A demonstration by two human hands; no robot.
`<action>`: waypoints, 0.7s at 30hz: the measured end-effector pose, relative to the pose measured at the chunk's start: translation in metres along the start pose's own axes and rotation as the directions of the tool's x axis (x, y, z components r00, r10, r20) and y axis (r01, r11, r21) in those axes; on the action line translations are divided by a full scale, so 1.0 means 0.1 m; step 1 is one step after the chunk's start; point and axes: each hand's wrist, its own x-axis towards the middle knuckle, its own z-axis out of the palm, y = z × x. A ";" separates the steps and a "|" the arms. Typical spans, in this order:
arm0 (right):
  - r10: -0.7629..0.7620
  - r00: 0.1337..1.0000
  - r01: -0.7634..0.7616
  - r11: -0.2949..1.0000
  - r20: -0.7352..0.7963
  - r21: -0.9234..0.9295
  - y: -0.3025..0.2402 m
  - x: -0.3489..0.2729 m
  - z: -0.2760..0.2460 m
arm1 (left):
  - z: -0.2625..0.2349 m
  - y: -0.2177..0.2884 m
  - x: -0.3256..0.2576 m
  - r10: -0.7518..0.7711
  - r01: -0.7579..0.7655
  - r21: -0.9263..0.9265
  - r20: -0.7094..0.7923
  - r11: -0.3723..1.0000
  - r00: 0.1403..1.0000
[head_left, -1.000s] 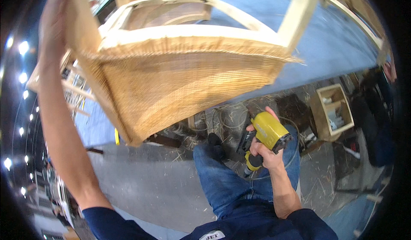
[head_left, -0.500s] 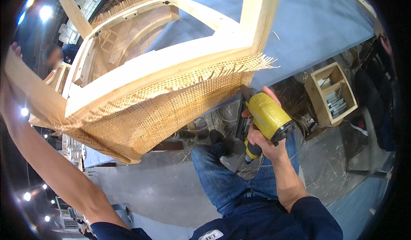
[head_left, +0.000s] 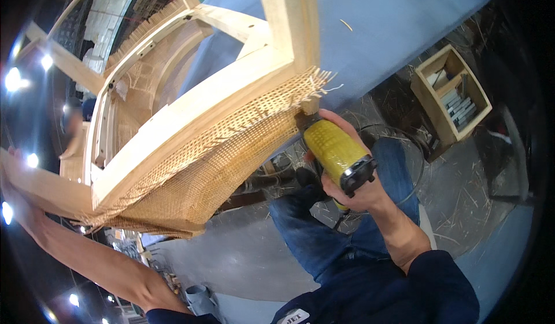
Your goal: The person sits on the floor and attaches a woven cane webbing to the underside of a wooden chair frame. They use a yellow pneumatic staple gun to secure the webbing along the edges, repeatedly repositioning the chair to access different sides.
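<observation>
Now, at the far left, my left hand (head_left: 17,208) is wrapped around a pale wooden rail of the unfinished wooden chair frame (head_left: 191,110), holding it up and tilted in front of me; the fingers are blurred against the ceiling lights, so I cannot tell just how tightly they close. Honey-coloured woven cane webbing (head_left: 214,168) runs along the frame's curved rail, its frayed edge sticking out past the corner. Just beside that corner, my right hand (head_left: 358,179) has a full, closed grip on the yellow ribbed power stapler (head_left: 335,150), nose pressed up to the webbing's edge. I judge I'm fastening cane to the rail; the next shot needs the nose square on the wood. Right of that, an open wooden box of supplies (head_left: 451,93) sits on the littered floor. The stapler's tip is hidden behind the frame.
</observation>
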 end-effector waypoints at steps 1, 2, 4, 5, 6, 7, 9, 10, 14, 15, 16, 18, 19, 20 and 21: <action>0.004 1.000 -0.004 1.000 -0.009 -0.008 0.04 0.01 0.04 | -0.08 -0.15 0.10 0.031 -0.034 0.126 0.026 0.991 0.999; 0.009 0.999 -0.011 0.999 -0.034 -0.036 0.06 0.03 0.05 | 0.22 0.27 -0.12 0.008 0.010 0.365 -0.048 0.931 0.999; 0.126 0.991 -0.125 0.992 -0.036 0.029 -0.04 0.03 0.01 | 0.13 0.15 -0.11 -0.206 0.206 -0.189 0.022 0.960 0.978; 0.182 0.983 -0.179 0.981 -0.036 0.076 -0.10 0.03 -0.02 | 0.07 0.06 -0.05 -0.278 0.286 -0.459 0.087 0.841 0.957; 0.194 0.981 -0.190 0.976 -0.026 0.106 -0.13 0.02 -0.01 | 0.04 -0.01 0.00 -0.218 0.237 -0.450 0.095 0.861 0.971; 0.196 0.980 -0.192 0.974 -0.019 0.120 -0.13 0.00 -0.01 | 0.00 -0.09 0.02 -0.155 0.191 -0.456 0.115 0.869 0.981; 0.138 0.990 -0.135 0.986 -0.024 0.102 -0.08 -0.05 0.01 | 0.02 -0.04 -0.01 -0.038 0.104 -0.470 0.149 0.877 0.988; 0.096 0.995 -0.094 0.992 -0.019 0.081 -0.05 -0.06 0.02 | 0.11 0.08 -0.01 -0.169 0.181 -0.489 0.070 0.853 0.983; -0.002 1.000 0.002 1.000 0.006 0.014 0.01 -0.07 0.07 | 0.14 0.18 -0.07 -0.164 0.177 -0.528 0.071 0.831 0.984; -0.011 1.000 0.011 1.000 0.005 -0.005 0.01 -0.06 0.08 | 0.15 0.20 -0.09 -0.172 0.180 -0.525 0.065 0.832 0.983; -0.020 1.000 0.020 1.000 0.004 -0.024 0.00 -0.05 0.09 | 0.15 0.22 -0.09 -0.180 0.183 -0.523 0.058 0.833 0.982; -0.010 1.000 0.010 1.000 -0.001 -0.014 -0.03 -0.01 0.09 | 0.15 0.25 -0.12 -0.193 0.192 -0.491 0.049 0.850 0.980; -0.006 1.000 0.006 1.000 -0.004 -0.010 -0.05 0.01 0.09 | 0.15 0.27 -0.12 -0.195 0.194 -0.460 0.047 0.867 0.980; 0.015 1.000 -0.015 1.000 -0.002 -0.005 -0.06 0.01 0.08 | 0.16 0.30 -0.14 -0.199 0.199 -0.427 0.047 0.882 0.979; 0.035 0.999 -0.035 0.999 0.000 0.000 -0.08 0.00 0.08 | 0.17 0.35 -0.17 -0.205 0.196 -0.432 0.025 0.881 0.978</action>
